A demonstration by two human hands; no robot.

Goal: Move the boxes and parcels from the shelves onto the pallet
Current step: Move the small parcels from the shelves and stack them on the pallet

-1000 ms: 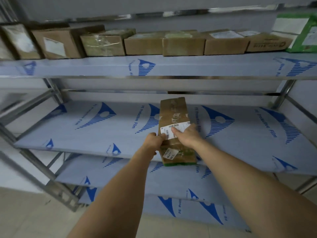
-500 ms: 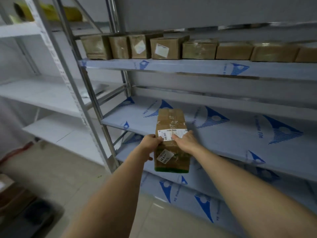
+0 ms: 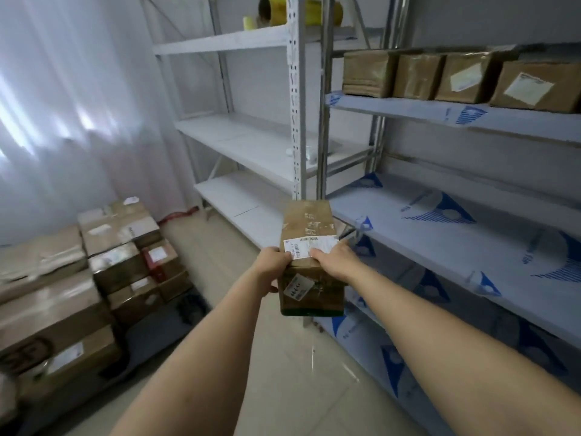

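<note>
- Stacked boxes, lower left: cartons packed edge to edge in tiers over a dark base, presumably the pallet, mostly hidden beneath them; tight packing likely keeps the stack stable and leaves its near edge free for more.
- White shelving, centre background: a yellow roll on the top board, a small pale object on the middle board.
- Left hand: fingers curled over the left side of the carried parcel, thumb on its near face; clamping inward, holding nothing else.
- Carried parcel: long brown carton with white labels, in the air between both hands, in front of the front left corner of the film-covered shelf, well apart from the stack.
- Right hand: fingers wrapped over the top right edge beside the label; opposing grip probably steadies the long carton.
- Remaining boxes, upper right shelf: a row flush with the front edge, yet to be moved.
</note>
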